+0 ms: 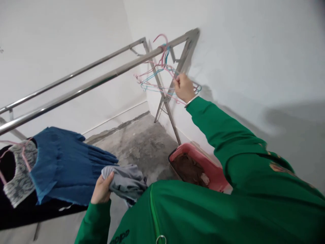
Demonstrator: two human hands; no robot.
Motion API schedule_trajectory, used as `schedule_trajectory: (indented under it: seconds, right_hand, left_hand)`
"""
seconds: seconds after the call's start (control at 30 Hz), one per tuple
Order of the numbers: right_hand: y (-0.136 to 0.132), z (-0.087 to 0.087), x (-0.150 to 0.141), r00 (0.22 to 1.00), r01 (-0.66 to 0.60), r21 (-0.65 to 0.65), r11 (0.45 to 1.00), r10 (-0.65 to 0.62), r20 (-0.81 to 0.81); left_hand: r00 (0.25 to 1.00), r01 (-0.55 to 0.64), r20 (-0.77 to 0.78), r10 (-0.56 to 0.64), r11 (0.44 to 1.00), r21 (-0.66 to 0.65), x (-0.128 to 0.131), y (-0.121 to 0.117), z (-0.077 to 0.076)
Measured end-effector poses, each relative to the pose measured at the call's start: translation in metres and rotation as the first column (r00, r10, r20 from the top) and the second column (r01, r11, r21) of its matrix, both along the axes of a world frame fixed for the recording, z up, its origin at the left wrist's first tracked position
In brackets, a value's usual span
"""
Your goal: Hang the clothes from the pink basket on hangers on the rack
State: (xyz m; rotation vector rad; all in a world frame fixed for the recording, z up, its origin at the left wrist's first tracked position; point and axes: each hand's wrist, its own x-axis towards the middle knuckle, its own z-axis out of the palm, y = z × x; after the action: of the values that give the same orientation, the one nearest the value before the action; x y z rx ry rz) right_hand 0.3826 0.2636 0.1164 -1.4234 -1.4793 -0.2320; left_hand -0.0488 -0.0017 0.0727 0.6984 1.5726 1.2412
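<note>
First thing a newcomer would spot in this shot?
The right hand gripping a tangle of pink and blue wire hangers at the far end of a stainless steel drying rack. At lower left, the left hand holds a grey cloth beside a blue garment. A red plastic basket sits on the floor by the wall.

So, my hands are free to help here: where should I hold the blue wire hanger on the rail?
Hold the blue wire hanger high on its neck, just under the steel rail, coming from the open side, away from the wall. Its hook appears to sit over the rail, while its lower wires cross the pink hangers near the right hand.
</note>
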Motion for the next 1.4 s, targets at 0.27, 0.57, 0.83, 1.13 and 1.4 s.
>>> schedule_trajectory:
  seconds: [0.27,0.57,0.83,1.13,1.4]
  right_hand:
    - [-0.114,-0.109,-0.079,0.609,-0.668,-0.097,0.738,0.467,-0.641]
    - [-0.189,-0.104,-0.08,0.4,-0.911,-0.271,0.312,0.503,-0.766]
    - [-0.194,-0.089,-0.095,0.482,-0.8,-0.593,0.089,0.685,-0.547]
    - [-0.188,-0.106,-0.162,0.36,-0.895,-0.446,0.022,0.625,-0.693]
    - [-0.165,-0.087,-0.12,0.423,-0.871,-0.482,0.093,0.642,-0.64]
  left_hand:
    - [0.988,-0.124,-0.073,0.135,0.982,0.142,-0.021,0.047,0.027]
    - [0.979,0.023,-0.203,0.01,0.987,0.159,-0.04,0.078,0.036]
    - [0.988,0.109,-0.128,-0.083,0.97,0.218,-0.042,0.082,0.022]
    - [0.957,0.283,-0.109,-0.268,0.946,0.158,0.0,0.072,-0.01]
    - [0.992,0.095,-0.096,-0.08,0.981,0.169,-0.036,0.088,0.0]
